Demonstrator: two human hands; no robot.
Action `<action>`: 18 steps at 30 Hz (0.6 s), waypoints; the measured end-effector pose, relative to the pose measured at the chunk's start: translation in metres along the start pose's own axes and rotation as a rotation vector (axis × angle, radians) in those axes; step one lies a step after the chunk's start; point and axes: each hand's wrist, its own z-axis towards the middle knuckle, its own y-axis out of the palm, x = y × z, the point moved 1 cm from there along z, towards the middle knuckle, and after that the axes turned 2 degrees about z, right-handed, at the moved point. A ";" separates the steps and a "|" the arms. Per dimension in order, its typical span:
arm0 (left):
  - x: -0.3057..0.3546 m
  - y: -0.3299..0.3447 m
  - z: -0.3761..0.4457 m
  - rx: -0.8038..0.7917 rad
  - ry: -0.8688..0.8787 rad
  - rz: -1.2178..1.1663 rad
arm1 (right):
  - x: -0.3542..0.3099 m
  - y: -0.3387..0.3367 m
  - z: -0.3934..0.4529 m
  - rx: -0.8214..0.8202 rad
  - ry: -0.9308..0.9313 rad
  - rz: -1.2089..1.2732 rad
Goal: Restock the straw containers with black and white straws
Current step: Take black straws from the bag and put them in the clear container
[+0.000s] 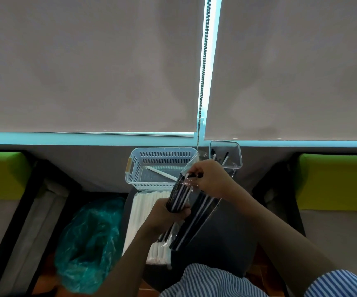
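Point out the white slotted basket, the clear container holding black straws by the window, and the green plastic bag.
white slotted basket (135, 168): head view, on its left wall.
clear container (237, 155): head view, on its right wall.
green plastic bag (87, 239): head view, on its crumpled middle.

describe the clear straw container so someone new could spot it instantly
Find the bead chain hanging between the two window blinds. Just right of its lower end, against the sill, stands the clear straw container. Unlike the white slotted basket on its left, it is transparent, upright, and holds a few black straws.
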 end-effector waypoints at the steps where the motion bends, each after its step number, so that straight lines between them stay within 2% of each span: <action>1: 0.000 0.000 0.001 -0.001 0.003 -0.002 | 0.000 -0.002 0.001 0.007 -0.001 -0.003; 18: 0.006 0.005 0.004 -0.009 0.009 -0.027 | -0.001 -0.017 0.008 0.221 0.027 0.074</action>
